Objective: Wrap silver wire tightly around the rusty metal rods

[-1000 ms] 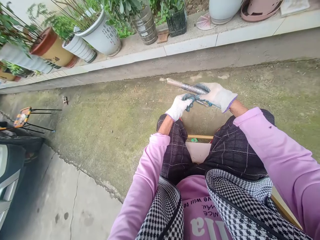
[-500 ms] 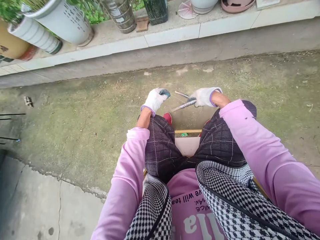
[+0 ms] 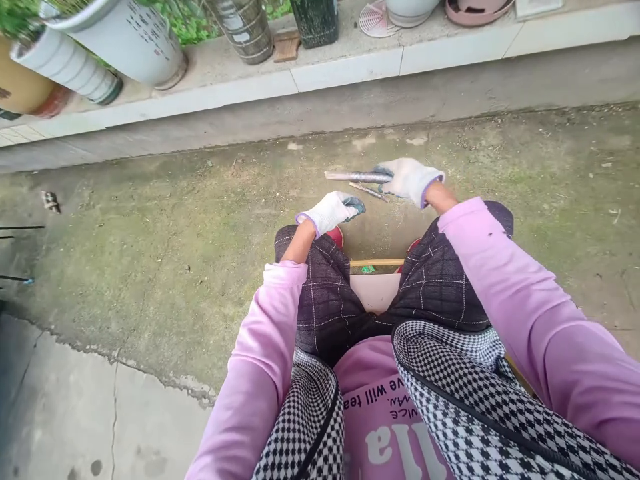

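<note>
My right hand (image 3: pixel 407 180), in a white glove with dark fingertips, grips a stick (image 3: pixel 345 176) whose middle is wrapped in something silvery, perhaps wire. Its bare end points left, and the stick lies nearly level. Just below it a second, thinner stick (image 3: pixel 369 192) with a similar silvery wrap appears to rest on the ground. To the left and lower, my left hand (image 3: pixel 340 210) wears a matching glove, its fingers pressed together in a pinch. Anything in that pinch is too fine to see. The two hands are apart.
Beyond the mossy concrete ground (image 3: pixel 165 220), a low tiled ledge (image 3: pixel 350 70) carries several plant pots, including a large white pot (image 3: pixel 135 47). My knees in checked trousers (image 3: pixel 325 287) sit below the hands. Dark thin rods (image 3: pixel 20 228) jut in at left.
The wrapped stick has swung up from a slant to nearly level as my right hand rose slightly. My left hand moved right and down. A fine strand seen between the hands no longer shows.
</note>
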Demonstrator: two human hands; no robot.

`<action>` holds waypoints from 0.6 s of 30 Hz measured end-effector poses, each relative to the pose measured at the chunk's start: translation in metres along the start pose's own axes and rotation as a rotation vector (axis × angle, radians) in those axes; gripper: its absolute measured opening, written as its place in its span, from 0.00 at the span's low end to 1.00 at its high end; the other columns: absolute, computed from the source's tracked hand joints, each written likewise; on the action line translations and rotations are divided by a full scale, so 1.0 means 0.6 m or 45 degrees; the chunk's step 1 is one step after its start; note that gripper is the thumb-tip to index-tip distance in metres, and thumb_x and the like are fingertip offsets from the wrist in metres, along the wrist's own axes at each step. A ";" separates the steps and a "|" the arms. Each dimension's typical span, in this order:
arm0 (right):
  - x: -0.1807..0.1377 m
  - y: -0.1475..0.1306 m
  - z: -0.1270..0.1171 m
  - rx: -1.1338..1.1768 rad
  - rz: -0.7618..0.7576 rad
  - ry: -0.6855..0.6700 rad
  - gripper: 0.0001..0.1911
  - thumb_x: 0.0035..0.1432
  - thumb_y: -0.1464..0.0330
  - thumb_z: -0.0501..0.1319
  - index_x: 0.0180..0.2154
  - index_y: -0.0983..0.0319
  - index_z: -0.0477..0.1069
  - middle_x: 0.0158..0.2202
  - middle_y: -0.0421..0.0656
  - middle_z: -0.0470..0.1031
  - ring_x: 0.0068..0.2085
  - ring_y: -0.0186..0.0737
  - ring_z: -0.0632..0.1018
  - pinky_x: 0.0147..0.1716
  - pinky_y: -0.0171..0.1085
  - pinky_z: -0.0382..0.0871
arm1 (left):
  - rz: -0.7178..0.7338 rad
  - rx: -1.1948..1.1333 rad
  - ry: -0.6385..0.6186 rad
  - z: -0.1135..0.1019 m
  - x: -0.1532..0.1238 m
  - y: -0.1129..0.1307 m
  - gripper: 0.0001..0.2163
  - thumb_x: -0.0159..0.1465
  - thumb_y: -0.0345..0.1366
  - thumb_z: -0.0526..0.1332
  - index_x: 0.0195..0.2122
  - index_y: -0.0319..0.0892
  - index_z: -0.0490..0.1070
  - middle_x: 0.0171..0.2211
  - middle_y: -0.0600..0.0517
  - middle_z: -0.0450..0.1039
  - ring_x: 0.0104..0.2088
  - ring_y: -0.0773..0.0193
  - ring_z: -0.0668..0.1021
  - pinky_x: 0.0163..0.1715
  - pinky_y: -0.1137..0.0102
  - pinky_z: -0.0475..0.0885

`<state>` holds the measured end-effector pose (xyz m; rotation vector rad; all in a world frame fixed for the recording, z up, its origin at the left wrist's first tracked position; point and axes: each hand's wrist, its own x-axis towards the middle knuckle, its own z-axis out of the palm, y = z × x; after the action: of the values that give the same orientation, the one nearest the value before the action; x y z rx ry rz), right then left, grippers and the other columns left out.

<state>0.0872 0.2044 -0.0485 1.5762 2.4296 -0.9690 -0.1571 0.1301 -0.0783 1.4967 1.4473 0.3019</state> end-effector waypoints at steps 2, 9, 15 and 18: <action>0.010 -0.016 0.016 -0.246 0.014 -0.036 0.20 0.83 0.67 0.71 0.70 0.61 0.90 0.59 0.53 0.95 0.55 0.54 0.91 0.52 0.41 0.79 | 0.017 0.065 0.095 0.000 0.004 -0.001 0.07 0.65 0.38 0.71 0.36 0.41 0.88 0.31 0.55 0.80 0.32 0.65 0.73 0.38 0.69 0.70; 0.014 -0.024 0.035 -0.440 -0.095 -0.172 0.27 0.81 0.70 0.69 0.74 0.52 0.91 0.60 0.51 0.96 0.56 0.58 0.94 0.49 0.43 0.77 | 0.012 0.282 0.383 -0.038 0.015 -0.030 0.12 0.66 0.36 0.68 0.43 0.41 0.93 0.38 0.49 0.88 0.39 0.56 0.81 0.43 0.66 0.74; 0.014 -0.013 0.031 -0.426 -0.075 -0.130 0.24 0.83 0.70 0.68 0.73 0.55 0.91 0.60 0.53 0.96 0.56 0.59 0.93 0.52 0.45 0.79 | -0.040 0.335 0.379 -0.045 0.008 -0.033 0.11 0.66 0.39 0.72 0.42 0.42 0.94 0.36 0.49 0.89 0.39 0.56 0.82 0.43 0.66 0.76; 0.012 -0.011 0.022 -0.409 -0.034 -0.076 0.21 0.87 0.68 0.67 0.72 0.60 0.89 0.60 0.58 0.95 0.56 0.59 0.92 0.54 0.47 0.80 | -0.074 0.218 0.287 -0.035 0.008 -0.029 0.15 0.67 0.43 0.72 0.45 0.40 0.95 0.31 0.52 0.84 0.34 0.60 0.76 0.38 0.68 0.73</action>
<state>0.0745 0.2010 -0.0590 1.3877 2.4213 -0.5811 -0.1823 0.1400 -0.0839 1.5929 1.7293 0.3265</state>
